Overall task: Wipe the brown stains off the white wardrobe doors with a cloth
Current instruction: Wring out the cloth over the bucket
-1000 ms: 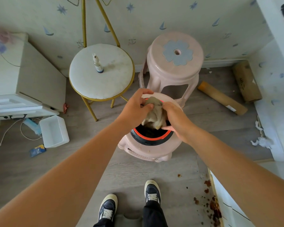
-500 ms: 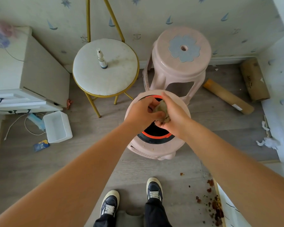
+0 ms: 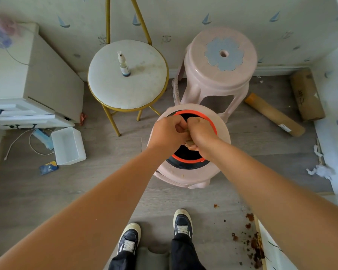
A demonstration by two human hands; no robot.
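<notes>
My left hand (image 3: pixel 167 131) and my right hand (image 3: pixel 200 133) are pressed together as fists over a black basin with an orange rim (image 3: pixel 185 160), which sits on a low pink stool (image 3: pixel 183 178). Both hands squeeze a beige cloth (image 3: pixel 189 142); only a small bunch of it shows under my right fist. The white wardrobe door (image 3: pixel 271 248) is at the lower right edge, with brown stains (image 3: pixel 256 248) along its bottom and on the floor beside it.
A small spray bottle (image 3: pixel 123 64) stands on a round white stool with gold legs (image 3: pixel 128 75). A taller pink stool (image 3: pixel 220 63) is behind the basin. A white bin (image 3: pixel 68 146), cardboard tubes (image 3: pixel 274 114) and my shoes (image 3: pixel 181 223) are on the floor.
The cloth, hanging loose between my hands a second ago, is now bunched tight inside both fists. My hands have closed together over the basin.
</notes>
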